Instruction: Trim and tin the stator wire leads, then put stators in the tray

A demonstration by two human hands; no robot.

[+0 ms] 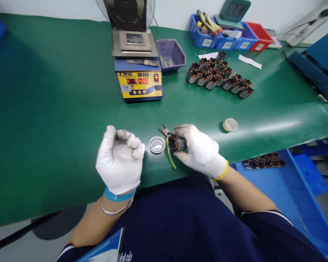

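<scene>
My right hand [198, 149], in a white knitted glove, wraps round a motor stator [177, 143]. The stator lies tilted on its side, and its end with copper windings faces left. Just left of it are cutting pliers [170, 154] with green handles, jaws pointing away from me. Beside the pliers sits a small round dish [156, 145] with a shiny content I cannot make out. My left hand [121, 158], also gloved, is raised palm up to the left of the dish. Its fingers curl loosely, the thumb stands apart, and nothing shows in it.
A yellow-fronted solder pot [142, 85] stands at the back, with a purple bin [177, 54] beside it. Several stators [213, 74] are grouped at back right. A small white cup [230, 124] stands right of my right hand. Below the table edge is a blue crate [276, 193].
</scene>
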